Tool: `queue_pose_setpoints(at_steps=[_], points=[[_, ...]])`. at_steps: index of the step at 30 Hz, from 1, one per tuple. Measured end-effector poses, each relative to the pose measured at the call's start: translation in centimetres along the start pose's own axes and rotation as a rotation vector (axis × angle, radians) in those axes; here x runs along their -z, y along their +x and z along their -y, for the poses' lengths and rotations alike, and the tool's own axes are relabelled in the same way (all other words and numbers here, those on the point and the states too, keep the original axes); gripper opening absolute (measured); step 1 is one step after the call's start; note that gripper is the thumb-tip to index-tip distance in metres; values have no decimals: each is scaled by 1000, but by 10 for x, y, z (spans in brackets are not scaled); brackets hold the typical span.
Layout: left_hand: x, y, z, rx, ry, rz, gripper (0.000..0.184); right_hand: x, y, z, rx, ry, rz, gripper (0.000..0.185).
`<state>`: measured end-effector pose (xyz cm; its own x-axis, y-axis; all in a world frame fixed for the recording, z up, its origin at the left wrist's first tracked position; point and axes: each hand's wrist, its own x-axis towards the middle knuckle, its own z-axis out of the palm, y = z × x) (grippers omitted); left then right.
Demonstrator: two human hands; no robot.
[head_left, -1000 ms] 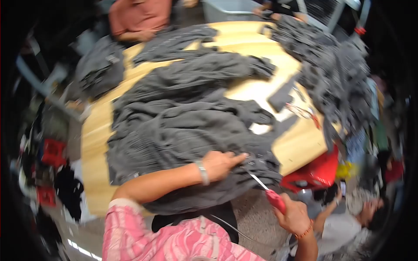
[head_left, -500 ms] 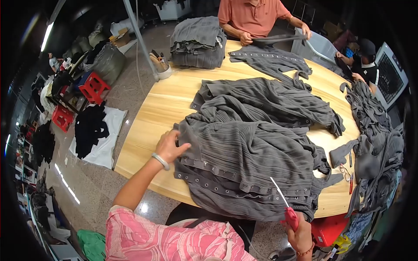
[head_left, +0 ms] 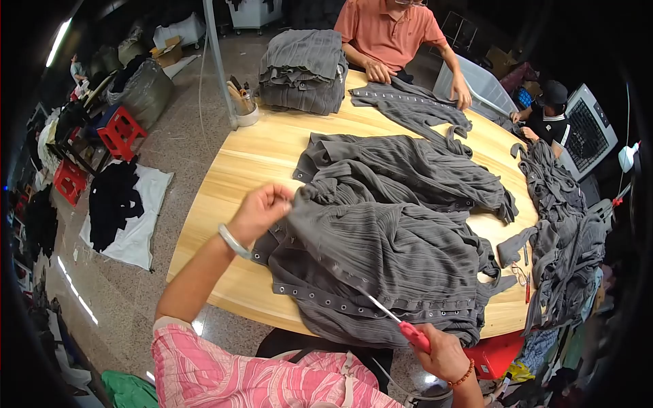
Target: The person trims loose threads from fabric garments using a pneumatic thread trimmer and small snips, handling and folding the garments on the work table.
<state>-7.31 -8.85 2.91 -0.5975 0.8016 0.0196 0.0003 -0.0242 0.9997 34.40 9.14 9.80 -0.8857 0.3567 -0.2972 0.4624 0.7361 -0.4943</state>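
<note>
My left hand (head_left: 262, 212) is closed, pinching the upper left edge of a dark grey ribbed garment (head_left: 415, 245) and raising it off the table. A band of metal snaps runs along that garment's front edge. Beneath it shows another dark grey strip with metal eyelets (head_left: 316, 294). Held in my right hand (head_left: 442, 355) are what look like scissors (head_left: 413, 334), with a pink handle and a long thin blade. The blade's tip reaches the garment's snap band; whether it touches cannot be made out.
On the wooden table (head_left: 224, 197) lie another grey garment (head_left: 408, 166), a folded stack (head_left: 303, 71), a tool cup (head_left: 246, 114) and small tools near the right edge. Grey clothes (head_left: 561, 231) heap at the right. A co-worker (head_left: 389, 34) sits opposite; another person (head_left: 547, 119) is farther right.
My left hand has closed on the garment's edge and lifted it. My right hand has brought the scissors left, lowering the blade toward the snap band. The co-worker opposite has lowered the cloth strip.
</note>
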Motion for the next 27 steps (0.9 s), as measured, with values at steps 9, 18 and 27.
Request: queue_pose_setpoints(at_steps=[9,18,27], points=[[-95,22,-198,-398,-344,285,39,-5,78,41,359,33,77,35],[-103,44,-282,-626,-671,114,29,30,124,-68,-50,-290,-536,48],[-60,170,-247,-587,-816,45,32,187,121,-140,-142,-480,-977,30]])
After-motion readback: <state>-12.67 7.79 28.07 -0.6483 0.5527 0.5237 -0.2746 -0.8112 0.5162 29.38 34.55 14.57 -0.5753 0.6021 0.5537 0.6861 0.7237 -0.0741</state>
